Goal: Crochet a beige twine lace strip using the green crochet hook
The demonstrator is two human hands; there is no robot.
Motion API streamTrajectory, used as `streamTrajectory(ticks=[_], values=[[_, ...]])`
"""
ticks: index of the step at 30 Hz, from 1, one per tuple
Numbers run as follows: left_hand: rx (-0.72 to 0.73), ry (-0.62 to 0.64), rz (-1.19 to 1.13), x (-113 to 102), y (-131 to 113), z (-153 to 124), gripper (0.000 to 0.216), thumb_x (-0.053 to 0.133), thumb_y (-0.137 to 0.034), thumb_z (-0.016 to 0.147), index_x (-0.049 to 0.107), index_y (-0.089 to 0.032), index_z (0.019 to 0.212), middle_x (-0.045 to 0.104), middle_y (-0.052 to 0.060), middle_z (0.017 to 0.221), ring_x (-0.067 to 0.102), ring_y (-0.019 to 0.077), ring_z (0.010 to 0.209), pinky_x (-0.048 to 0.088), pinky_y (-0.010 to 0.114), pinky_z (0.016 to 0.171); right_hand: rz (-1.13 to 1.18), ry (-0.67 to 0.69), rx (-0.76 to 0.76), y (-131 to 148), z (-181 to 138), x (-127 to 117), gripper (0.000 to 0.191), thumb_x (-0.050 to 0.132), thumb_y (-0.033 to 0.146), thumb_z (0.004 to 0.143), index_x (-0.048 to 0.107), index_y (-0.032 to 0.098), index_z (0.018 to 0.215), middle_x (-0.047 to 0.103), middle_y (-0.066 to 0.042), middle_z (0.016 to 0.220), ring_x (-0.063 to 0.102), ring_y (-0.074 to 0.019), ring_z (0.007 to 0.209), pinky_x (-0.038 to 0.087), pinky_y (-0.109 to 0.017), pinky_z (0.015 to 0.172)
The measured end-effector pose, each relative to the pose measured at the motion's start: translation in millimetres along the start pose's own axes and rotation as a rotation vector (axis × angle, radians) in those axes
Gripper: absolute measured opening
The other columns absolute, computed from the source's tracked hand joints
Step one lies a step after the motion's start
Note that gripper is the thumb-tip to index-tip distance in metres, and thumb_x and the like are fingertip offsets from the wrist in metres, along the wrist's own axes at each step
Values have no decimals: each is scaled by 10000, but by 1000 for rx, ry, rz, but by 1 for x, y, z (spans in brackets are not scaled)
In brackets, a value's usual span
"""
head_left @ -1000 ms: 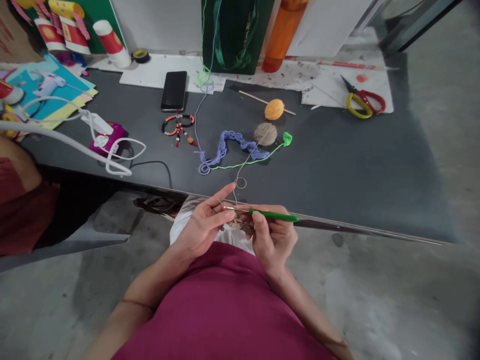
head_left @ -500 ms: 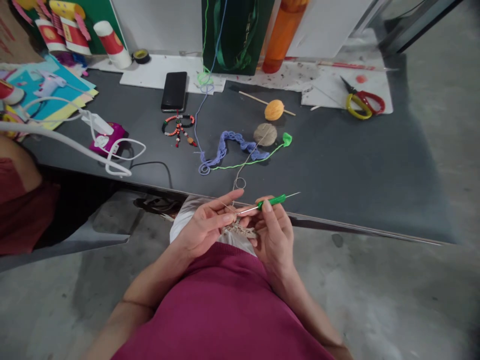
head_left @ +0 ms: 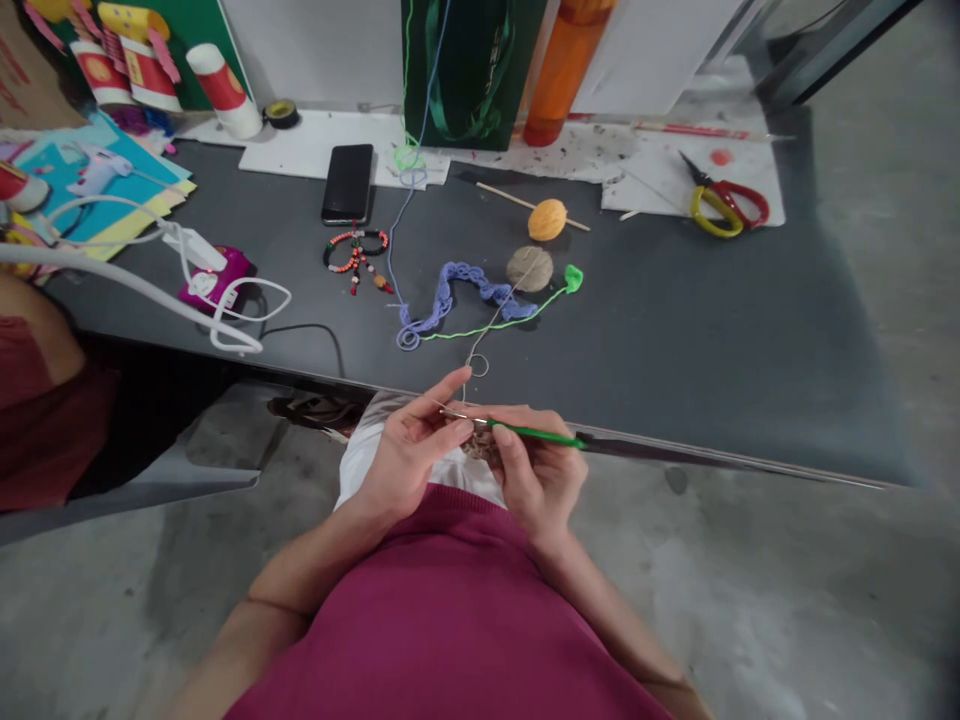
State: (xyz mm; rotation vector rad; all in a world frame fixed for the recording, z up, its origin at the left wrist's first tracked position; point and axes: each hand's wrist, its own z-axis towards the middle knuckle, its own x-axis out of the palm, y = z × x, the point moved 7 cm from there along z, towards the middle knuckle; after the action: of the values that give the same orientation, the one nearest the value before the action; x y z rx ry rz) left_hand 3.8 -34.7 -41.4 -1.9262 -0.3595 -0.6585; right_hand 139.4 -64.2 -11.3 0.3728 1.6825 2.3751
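Observation:
My right hand is closed on a crochet hook with a green handle. Its metal tip points left, close to the fingers of my left hand. Between finger and thumb my left hand pinches a small beige crochet piece, mostly hidden by both hands. A strand of beige yarn crosses the raised left index finger and runs over the table edge, past a small loop, to a beige yarn ball.
On the dark table lie a purple crocheted strip, a yellow yarn ball, a phone, a beaded bracelet and scissors. White cables and a purple adapter are at left, near another person's arm.
The crochet hook has swung from tilting up at the right to lying nearly level, its tip further left. My right hand has turned over the beige piece, covering more of it.

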Motion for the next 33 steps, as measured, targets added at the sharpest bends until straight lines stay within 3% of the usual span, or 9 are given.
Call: streamTrajectory(ticks=[3,5,9,13,15,21,27,33], values=[[-21,-22,-36,-1,1,0,523,942,-225,731,808,-258,1235,692,-52,754,618,89,721,518,245,776,-166,69,-249,14,-2,4,223,734,199,948,798,374,1071,866,-4,1068,829,-237,898,686,-409,759],[-66,0,-58,0,3,1,537,938,-214,733,798,-244,1251,682,-60,735,618,78,702,514,235,767,-155,57,-258,13,-4,4,268,728,169,948,795,375,1107,865,-1,1076,829,-230,894,688,-402,750],[-129,68,-73,2,5,1,584,945,-229,718,787,-259,1280,765,-27,847,682,103,788,534,261,835,-78,-23,-102,4,-5,0,180,676,196,998,803,306,1064,866,-18,966,824,-210,860,689,-367,736],[-128,45,-31,-1,2,1,592,948,-243,719,787,-268,1288,770,-27,826,677,116,773,535,281,826,-92,-86,2,1,-8,-4,81,680,270,1008,761,259,1002,852,-23,874,719,-139,528,532,-232,399],[-139,45,-4,-3,2,1,577,947,-254,725,793,-268,1281,783,-15,848,688,129,788,537,302,845,-90,-108,27,1,-8,-6,78,660,296,1018,718,252,991,842,-20,833,699,-134,473,452,-204,324],[-172,92,50,-6,3,-1,485,933,-288,757,822,-261,1229,811,28,934,705,167,857,522,364,917,-50,-108,89,-1,-7,-8,107,623,378,1040,637,279,1002,813,4,769,682,-142,446,474,-215,328],[-206,133,-10,-3,6,-3,453,939,-269,732,843,-241,1175,777,24,870,655,152,801,496,334,863,279,-32,394,-23,-2,-3,255,695,535,974,627,291,944,735,50,621,612,-144,395,433,-234,336],[-249,174,-33,6,9,-4,556,925,-234,747,799,-299,1284,812,56,1123,625,119,776,474,303,801,368,54,461,-31,-4,10,293,791,543,881,677,274,890,755,46,688,528,-104,397,399,-219,352]])
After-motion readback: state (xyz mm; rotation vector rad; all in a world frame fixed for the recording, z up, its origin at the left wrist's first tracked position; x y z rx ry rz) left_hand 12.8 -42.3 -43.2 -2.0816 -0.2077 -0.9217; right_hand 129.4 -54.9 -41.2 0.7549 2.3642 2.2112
